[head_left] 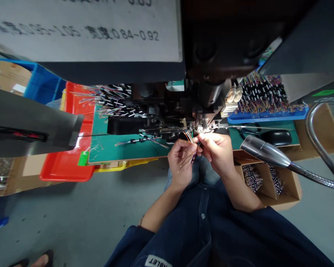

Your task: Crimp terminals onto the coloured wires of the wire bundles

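Just in front of a dark crimping machine (178, 107), my left hand (182, 159) is closed around a bundle of thin coloured wires (188, 136). Loose wire ends fan out over its palm and upward from its fingers. My right hand (218, 150) touches the left at the fingertips, its thumb and index finger pinched on a wire at the machine's lit head (204, 128). The tip of that wire is too small to make out. A metal terminal strip (97, 135) runs into the machine from the left.
Wire bundles lie in a blue tray (267, 118) at right and behind the machine at left. Red trays (64, 167) stand left. A lamp (264, 150), scissors (250, 128) and a black mouse-shaped object (277, 137) are at right. One cable lies on the green mat (128, 154).
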`<state>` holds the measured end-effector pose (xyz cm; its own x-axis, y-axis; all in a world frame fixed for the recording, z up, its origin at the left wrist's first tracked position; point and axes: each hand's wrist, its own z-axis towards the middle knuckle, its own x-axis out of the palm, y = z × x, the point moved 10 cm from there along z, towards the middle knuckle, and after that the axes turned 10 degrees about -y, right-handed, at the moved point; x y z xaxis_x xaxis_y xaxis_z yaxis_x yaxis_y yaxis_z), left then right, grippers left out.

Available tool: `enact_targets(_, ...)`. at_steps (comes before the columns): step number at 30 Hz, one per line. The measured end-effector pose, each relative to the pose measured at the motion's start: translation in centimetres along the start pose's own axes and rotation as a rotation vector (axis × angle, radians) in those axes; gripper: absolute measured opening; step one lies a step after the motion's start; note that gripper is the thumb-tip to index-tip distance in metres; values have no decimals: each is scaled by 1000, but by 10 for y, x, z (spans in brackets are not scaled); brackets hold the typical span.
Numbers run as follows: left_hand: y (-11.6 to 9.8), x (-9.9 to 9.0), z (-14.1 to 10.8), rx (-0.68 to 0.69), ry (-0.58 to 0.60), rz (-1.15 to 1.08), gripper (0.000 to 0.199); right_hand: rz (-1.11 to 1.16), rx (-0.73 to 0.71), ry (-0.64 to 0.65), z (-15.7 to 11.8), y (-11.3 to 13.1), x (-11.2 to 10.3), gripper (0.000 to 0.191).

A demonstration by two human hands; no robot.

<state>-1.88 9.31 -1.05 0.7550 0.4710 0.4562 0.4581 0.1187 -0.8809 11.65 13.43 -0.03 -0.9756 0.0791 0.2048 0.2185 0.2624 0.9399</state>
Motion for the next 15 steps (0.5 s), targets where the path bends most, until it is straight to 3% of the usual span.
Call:
enact_targets(9,8,-1,-4,-3,59,29,32,-155,-161,37,-7,28,3,47)
enact_targets(15,12,2,-6,-31,54,-35,32,-46,-93,10,-3,14,-2,39)
